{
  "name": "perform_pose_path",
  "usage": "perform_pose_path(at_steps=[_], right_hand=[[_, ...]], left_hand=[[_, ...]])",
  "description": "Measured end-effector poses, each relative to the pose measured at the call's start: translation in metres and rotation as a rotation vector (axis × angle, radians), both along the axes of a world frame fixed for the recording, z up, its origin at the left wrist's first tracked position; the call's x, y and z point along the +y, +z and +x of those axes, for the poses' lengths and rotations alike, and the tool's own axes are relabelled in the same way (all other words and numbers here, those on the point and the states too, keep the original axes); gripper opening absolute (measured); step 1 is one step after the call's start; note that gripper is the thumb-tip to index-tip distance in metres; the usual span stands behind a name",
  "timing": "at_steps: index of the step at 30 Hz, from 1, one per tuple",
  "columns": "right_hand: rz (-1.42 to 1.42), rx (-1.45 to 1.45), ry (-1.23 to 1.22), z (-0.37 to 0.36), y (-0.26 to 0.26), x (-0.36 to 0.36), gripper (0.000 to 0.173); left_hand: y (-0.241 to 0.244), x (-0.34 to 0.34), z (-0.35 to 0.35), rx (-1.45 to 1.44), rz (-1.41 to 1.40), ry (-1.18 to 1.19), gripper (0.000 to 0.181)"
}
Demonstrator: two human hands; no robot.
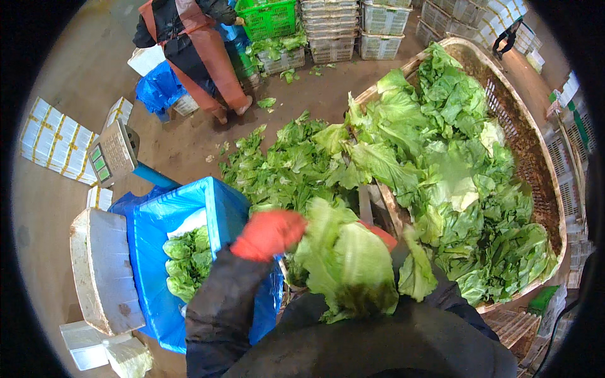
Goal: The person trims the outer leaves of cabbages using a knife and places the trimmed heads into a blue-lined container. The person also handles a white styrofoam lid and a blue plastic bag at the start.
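Observation:
My left hand (276, 235), in a red glove and blurred, is beside large loose lettuce leaves (361, 260) in front of my body; its fingers are not clear. Those leaves cover most of my right hand (382, 236), also red-gloved. A flat grey blade, apparently a knife (365, 204), sticks up from the right glove; its handle is hidden. Another lettuce leaf (417, 269) hangs by my right forearm. Left of me, trimmed lettuce heads (189, 264) lie in a box lined with blue plastic (153, 245).
To the right stands a big dirty plastic crate (543, 160) heaped with lettuce. Loose leaves (293, 160) pile up ahead. A scale display (112, 153) rises behind the blue-lined box, foam boxes (106, 269) at left. A person in an apron (198, 52) stands near stacked crates (331, 33).

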State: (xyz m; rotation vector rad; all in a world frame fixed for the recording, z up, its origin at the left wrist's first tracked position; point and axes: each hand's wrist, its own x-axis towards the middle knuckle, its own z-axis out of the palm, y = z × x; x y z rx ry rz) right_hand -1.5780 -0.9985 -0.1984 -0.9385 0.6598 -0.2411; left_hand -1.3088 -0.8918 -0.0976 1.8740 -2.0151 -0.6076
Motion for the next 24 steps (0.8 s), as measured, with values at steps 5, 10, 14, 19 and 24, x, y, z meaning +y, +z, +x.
perform_pose_path(at_steps=[5,10,14,19,24], right_hand=[[0.397,0.080,-0.045,-0.011,0.031,-0.006,0.046],[-0.006,0.104,-0.304,0.022,0.063,0.030,0.056],[-0.699,0.530,0.045,0.033,0.082,-0.045,0.050],[-0.755,0.159,0.050,0.053,0.050,-0.031,0.042],[0.118,-0.039,0.028,0.117,0.046,0.055,0.049]], left_hand=[[-0.010,0.008,-0.003,0.149,-0.265,0.651,0.071],[-0.072,0.048,-0.111,1.436,-0.104,0.507,0.116],[-0.081,0.052,-0.038,2.076,0.438,0.466,0.051],[-0.198,0.086,-0.031,2.092,0.326,0.453,0.074],[-0.079,0.110,-0.057,2.248,-0.106,0.327,0.093]])
